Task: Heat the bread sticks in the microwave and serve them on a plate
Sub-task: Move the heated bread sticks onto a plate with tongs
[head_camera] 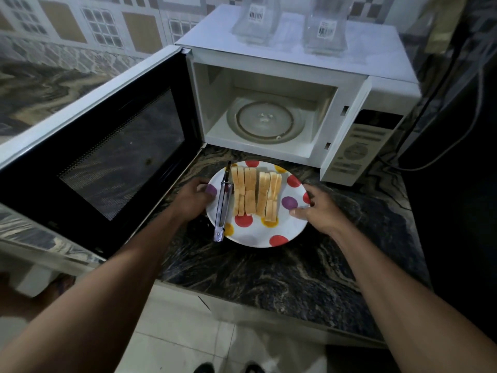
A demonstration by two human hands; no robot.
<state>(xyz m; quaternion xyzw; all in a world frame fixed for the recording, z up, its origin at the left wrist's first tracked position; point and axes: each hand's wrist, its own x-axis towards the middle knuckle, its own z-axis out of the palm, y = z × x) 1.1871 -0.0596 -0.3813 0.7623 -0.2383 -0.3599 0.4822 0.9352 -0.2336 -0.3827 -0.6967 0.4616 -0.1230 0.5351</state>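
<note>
My left hand [195,196] grips plate [287,227] at left rim, right hand [317,211] grips right rim, thumbs on top; bread sticks [255,193] lined up on plate beside metal tongs [223,203], just before open microwave [387,90]

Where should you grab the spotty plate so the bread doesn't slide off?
By the bare rim on two opposite sides, coming in from the left and right, as the left hand and right hand do. The plate is wide and shallow, the bread sticks fill the middle, and loose tongs lie on its left part, so keep it level.
</note>
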